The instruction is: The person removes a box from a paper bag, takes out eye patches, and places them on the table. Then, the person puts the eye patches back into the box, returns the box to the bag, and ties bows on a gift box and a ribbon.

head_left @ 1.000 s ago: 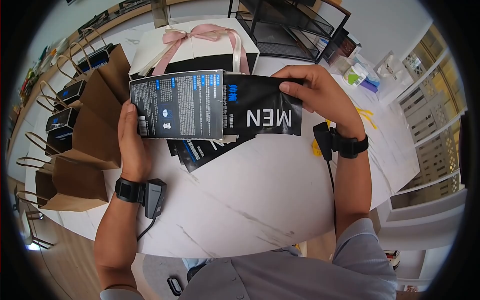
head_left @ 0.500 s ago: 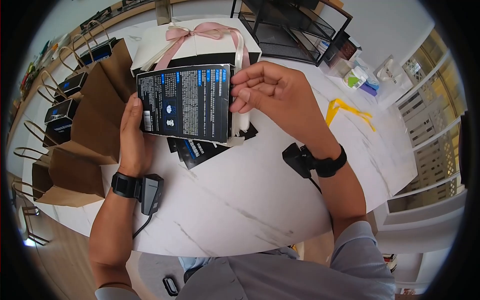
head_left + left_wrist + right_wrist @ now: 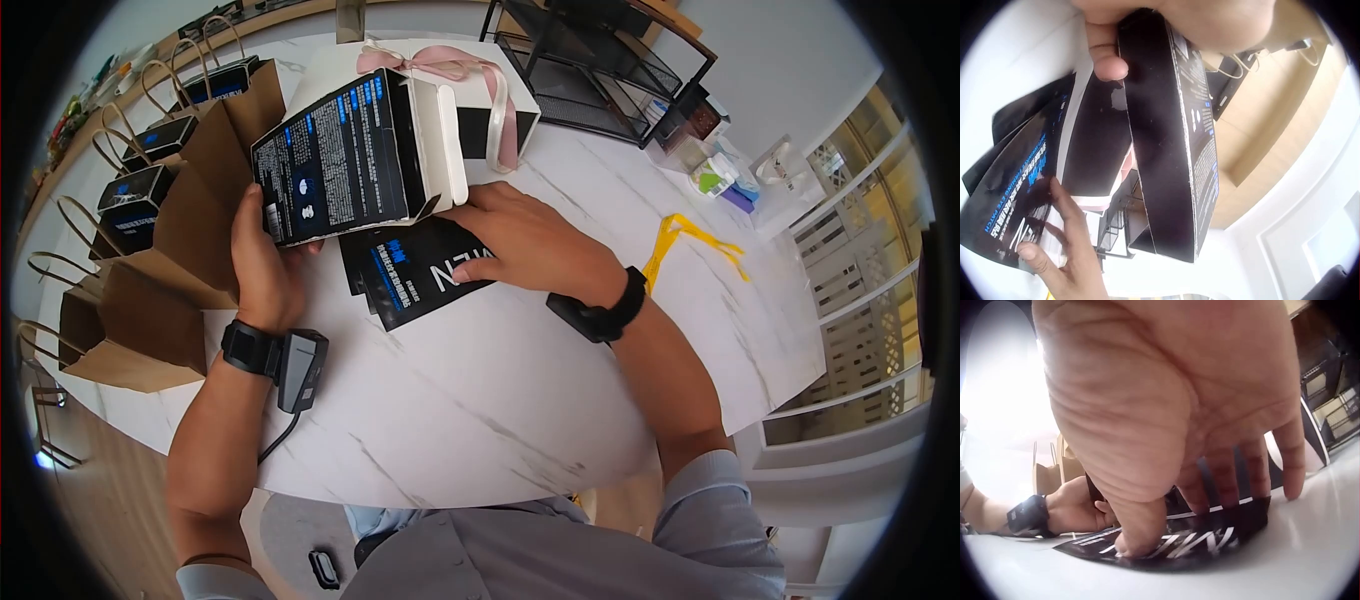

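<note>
Dark carton (image 3: 330, 165), probably light and stiff, sits tilted above the worktop (image 3: 450, 400), left hand (image 3: 267, 275) curled round its end, a sound hold; right hand (image 3: 535, 240), grip spread wide, touches black pouches (image 3: 398, 285) lying there, likely slick, floppy, best pinched by edges.

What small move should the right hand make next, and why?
Probably pinch the top packet: the right hand's thumb lies over it, fingers near its far edge, while the left hand holds the box, flap open.
</note>
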### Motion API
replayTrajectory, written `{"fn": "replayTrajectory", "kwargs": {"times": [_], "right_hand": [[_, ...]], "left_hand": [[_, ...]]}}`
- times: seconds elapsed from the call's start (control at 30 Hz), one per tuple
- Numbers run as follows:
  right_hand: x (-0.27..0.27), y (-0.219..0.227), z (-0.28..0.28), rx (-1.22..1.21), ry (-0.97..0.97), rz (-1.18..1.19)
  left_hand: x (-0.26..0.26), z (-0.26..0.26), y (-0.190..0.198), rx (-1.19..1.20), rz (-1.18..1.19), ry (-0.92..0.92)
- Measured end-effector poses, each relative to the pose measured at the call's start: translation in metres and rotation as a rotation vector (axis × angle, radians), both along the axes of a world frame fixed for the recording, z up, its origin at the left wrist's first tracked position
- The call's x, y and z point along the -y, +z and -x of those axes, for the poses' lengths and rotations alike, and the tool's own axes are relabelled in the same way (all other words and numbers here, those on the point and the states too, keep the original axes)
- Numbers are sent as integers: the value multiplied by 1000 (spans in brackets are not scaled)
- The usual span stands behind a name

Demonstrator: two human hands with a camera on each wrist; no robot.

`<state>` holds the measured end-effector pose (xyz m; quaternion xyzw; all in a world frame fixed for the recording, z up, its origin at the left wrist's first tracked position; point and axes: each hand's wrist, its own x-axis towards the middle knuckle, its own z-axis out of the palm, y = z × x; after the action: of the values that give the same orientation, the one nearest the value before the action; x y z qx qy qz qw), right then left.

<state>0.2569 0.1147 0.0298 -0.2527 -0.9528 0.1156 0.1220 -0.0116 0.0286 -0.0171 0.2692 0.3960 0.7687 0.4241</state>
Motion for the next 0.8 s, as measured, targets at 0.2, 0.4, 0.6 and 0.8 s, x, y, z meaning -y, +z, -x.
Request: {"fn": "replayTrajectory", "kwargs": {"times": [0.2, 0.4, 0.6, 0.8], "right_hand": [[-19, 1, 4, 60, -45, -76], [-40, 4, -10, -409, -217, 595], [-56, -1, -25, -330, -175, 437], [-43, 60, -56, -1143, -351, 253]], "left_hand": [[-1, 0, 1, 9, -18, 19], [-2, 1, 0, 5, -39, 11], [-4, 3, -1, -16, -52, 33], [-5, 0, -2, -18, -68, 54]]}}
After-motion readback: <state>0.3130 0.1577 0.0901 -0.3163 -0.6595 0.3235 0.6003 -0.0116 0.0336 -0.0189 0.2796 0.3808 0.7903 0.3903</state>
